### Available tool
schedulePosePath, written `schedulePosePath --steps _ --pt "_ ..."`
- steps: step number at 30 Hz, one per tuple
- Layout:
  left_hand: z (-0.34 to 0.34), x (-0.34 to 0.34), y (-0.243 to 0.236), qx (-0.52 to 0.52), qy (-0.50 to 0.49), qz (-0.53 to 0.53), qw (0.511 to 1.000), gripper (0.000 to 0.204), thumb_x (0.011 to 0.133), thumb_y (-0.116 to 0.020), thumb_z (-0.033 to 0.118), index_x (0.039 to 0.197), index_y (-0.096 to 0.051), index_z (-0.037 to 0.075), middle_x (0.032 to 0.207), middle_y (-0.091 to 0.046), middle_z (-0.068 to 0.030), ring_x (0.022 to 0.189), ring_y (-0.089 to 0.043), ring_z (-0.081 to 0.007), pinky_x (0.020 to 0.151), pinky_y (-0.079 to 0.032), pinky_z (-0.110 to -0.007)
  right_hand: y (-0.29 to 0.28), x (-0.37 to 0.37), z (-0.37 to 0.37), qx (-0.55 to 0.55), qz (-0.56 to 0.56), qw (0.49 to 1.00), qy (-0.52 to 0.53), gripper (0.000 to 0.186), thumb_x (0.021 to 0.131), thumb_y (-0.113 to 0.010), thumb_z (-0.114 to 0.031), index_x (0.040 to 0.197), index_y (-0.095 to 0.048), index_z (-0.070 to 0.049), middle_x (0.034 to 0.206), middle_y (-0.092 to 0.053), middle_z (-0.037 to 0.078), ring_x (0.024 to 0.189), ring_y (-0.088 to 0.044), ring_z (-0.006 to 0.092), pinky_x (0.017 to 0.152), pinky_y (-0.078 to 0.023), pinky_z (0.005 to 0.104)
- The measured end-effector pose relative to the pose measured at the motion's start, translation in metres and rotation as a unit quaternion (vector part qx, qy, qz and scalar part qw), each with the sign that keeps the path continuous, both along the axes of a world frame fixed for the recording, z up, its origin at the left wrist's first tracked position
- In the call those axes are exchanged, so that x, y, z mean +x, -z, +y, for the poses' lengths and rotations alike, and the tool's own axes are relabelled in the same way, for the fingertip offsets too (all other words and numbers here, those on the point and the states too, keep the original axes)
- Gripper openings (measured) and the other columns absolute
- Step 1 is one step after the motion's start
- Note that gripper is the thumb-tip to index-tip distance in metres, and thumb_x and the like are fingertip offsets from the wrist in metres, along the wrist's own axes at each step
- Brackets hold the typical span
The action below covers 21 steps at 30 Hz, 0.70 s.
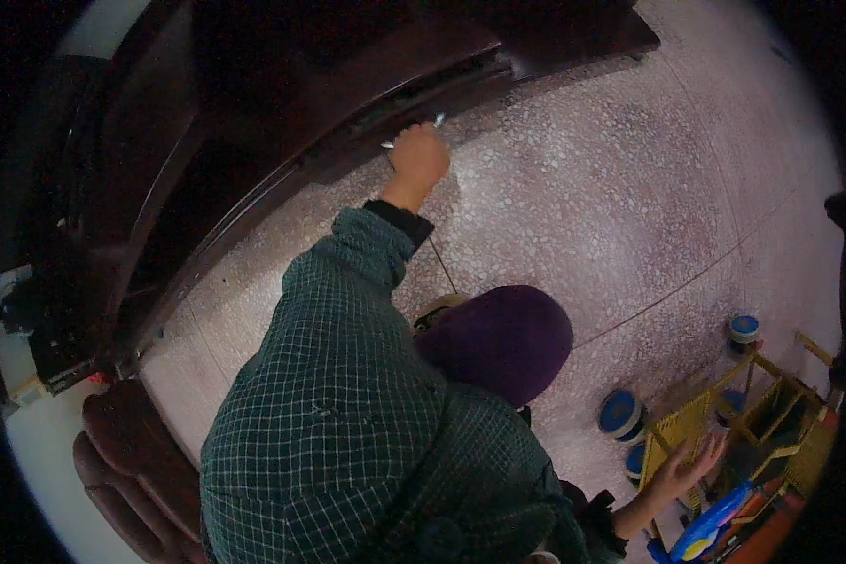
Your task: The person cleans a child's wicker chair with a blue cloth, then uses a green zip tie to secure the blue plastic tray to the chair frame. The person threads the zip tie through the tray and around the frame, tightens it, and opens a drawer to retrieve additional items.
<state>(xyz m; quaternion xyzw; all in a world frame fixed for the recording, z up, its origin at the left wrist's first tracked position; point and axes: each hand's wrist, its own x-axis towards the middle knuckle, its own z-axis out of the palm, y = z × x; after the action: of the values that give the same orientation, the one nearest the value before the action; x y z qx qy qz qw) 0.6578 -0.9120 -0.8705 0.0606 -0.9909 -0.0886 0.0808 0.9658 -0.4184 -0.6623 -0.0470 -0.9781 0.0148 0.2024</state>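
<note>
My left hand (420,158) reaches forward over the speckled floor, close to the base of a dark wooden cabinet (348,122). Its fingers are closed around a small object with whitish, shiny ends (439,120) poking out on both sides; the rest is hidden in the fist. Low on the right, my right hand (675,477) has its fingers apart and holds nothing visible. It is beside a yellow slatted or woven frame (683,415); whether it touches the frame I cannot tell.
Several blue-topped round containers (620,415) stand around the yellow frame. A blue package (710,524) lies near my right hand. My bent knee in purple cloth (498,340) is between my arms. A brown padded seat (133,461) is at the lower left.
</note>
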Motion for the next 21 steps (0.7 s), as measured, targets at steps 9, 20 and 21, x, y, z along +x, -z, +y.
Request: schedulePosePath --steps 9,20,21 --pt "0.067 0.088 -0.008 0.119 0.086 -0.124 0.981 0.036 0.073 -0.060 0.024 0.096 -0.051 -0.003 0.089 -0.055 -0.0187 0.085 -0.054 -0.0349 0.073 -0.044 -0.044 0.017 -0.023 -0.041 -0.064 -0.039 0.997 -0.008 0.039 0.086 -0.052 -0.014 0.123 -0.043 -0.006 0.132 -0.037 0.017 0.123 -0.033 0.0350 0.100 -0.028 0.0476" --pt "0.065 0.101 -0.007 0.164 0.148 -0.117 0.968 0.039 0.070 -0.057 0.016 0.101 -0.049 -0.007 0.091 -0.055 -0.0198 0.083 -0.056 -0.0337 0.073 -0.045 -0.042 0.028 -0.033 -0.079 -0.099 -0.096 0.990 0.018 0.039 0.084 -0.052 -0.013 0.122 -0.044 -0.003 0.132 -0.036 0.017 0.123 -0.033 0.0342 0.099 -0.028 0.0448" --pt "0.064 0.100 -0.010 0.158 0.152 -0.128 0.967 0.040 0.071 -0.058 0.016 0.102 -0.048 -0.007 0.092 -0.055 -0.0200 0.084 -0.056 -0.0338 0.073 -0.045 -0.042 0.030 -0.035 -0.083 -0.109 -0.097 0.989 0.021 0.039 0.084 -0.052 -0.012 0.122 -0.044 -0.003 0.132 -0.036 0.017 0.123 -0.033 0.0340 0.099 -0.029 0.0442"
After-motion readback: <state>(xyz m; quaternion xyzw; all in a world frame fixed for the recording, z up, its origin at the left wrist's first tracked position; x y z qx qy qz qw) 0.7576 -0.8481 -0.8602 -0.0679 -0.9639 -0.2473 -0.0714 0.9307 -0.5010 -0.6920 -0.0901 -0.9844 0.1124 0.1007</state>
